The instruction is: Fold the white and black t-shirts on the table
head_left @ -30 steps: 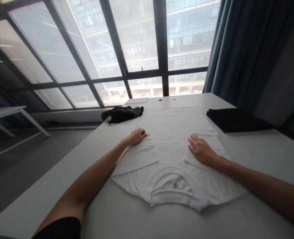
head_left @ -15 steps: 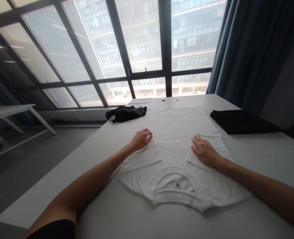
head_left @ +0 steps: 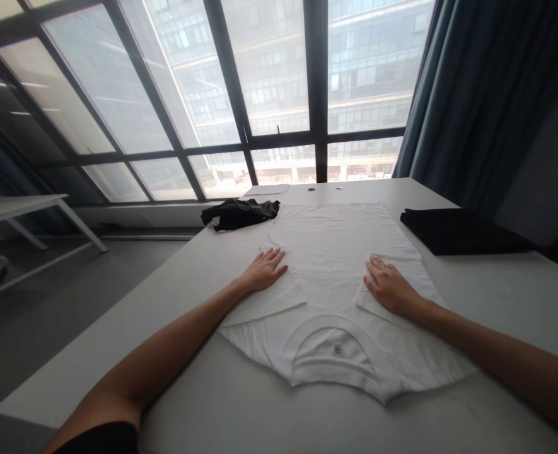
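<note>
A white T-shirt (head_left: 330, 252) lies spread on the white table, its collar toward me and both sleeves folded inward over the body. My left hand (head_left: 263, 270) rests flat on the folded left sleeve, fingers spread. On the folded right sleeve lies my right hand (head_left: 386, 285), palm down with its fingers stretched out. Neither hand grips the cloth. A small dark print shows inside the collar.
A crumpled black cloth (head_left: 241, 214) lies at the table's left edge. Folded black fabric (head_left: 463, 231) is on the right side of the white table (head_left: 222, 403). Behind are windows and a blue curtain (head_left: 468, 94); another table (head_left: 18, 205) stands at the far left.
My left hand has flattened and its fingers have spread, shifting slightly left on the sleeve. My right hand has stayed almost in place.
</note>
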A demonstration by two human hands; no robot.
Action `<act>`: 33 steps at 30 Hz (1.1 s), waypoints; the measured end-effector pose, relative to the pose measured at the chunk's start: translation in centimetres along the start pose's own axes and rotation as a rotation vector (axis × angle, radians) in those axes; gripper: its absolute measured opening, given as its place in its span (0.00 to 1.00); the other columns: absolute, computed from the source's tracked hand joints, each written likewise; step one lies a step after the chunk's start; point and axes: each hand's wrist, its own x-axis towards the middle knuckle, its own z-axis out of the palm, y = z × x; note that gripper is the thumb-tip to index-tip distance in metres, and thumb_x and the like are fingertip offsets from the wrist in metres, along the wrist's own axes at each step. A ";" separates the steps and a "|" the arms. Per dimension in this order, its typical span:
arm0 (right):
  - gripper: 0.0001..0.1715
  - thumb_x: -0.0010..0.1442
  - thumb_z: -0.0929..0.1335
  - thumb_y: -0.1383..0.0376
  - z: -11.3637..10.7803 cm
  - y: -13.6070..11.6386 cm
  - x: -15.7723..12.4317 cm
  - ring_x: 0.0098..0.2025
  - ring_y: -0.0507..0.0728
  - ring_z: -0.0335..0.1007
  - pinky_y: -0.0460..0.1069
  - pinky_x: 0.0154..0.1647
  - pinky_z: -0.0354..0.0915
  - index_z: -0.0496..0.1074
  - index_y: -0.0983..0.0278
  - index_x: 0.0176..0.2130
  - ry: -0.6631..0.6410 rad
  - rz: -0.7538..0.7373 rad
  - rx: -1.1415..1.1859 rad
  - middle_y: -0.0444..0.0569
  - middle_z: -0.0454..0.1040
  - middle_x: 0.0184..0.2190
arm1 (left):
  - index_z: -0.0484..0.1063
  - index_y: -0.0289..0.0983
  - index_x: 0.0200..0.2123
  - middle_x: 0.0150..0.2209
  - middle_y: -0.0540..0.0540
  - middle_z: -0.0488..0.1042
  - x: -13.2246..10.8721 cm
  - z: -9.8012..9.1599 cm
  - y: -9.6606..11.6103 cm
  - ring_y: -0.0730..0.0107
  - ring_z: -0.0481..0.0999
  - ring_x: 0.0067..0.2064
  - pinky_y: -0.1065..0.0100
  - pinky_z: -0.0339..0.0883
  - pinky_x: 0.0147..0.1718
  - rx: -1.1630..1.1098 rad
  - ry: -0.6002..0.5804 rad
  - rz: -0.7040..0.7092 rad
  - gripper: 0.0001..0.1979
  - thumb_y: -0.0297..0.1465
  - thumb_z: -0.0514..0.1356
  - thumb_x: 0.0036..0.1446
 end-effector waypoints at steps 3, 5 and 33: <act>0.32 0.69 0.56 0.60 -0.1 0.0 0.0 0.71 0.65 0.50 0.61 0.70 0.49 0.62 0.77 0.65 -0.005 0.009 0.009 0.66 0.57 0.68 | 0.51 0.35 0.72 0.73 0.39 0.48 0.0 0.5 -0.4 0.50 0.44 0.73 0.49 0.42 0.68 0.005 -0.007 -0.021 0.38 0.53 0.40 0.69; 0.33 0.69 0.56 0.60 -0.1 -0.1 0.0 0.71 0.65 0.50 0.61 0.70 0.49 0.62 0.77 0.64 -0.003 0.011 0.018 0.66 0.57 0.68 | 0.52 0.36 0.72 0.73 0.39 0.48 -0.1 0.6 -0.4 0.48 0.43 0.73 0.49 0.41 0.69 0.007 0.003 -0.030 0.38 0.54 0.41 0.68; 0.31 0.69 0.57 0.60 -0.1 0.1 0.0 0.71 0.65 0.52 0.61 0.69 0.51 0.64 0.75 0.63 0.029 -0.002 0.029 0.65 0.59 0.68 | 0.56 0.33 0.68 0.71 0.33 0.51 -0.3 0.2 -2.7 0.46 0.47 0.72 0.39 0.44 0.66 0.047 0.102 -0.216 0.32 0.46 0.43 0.70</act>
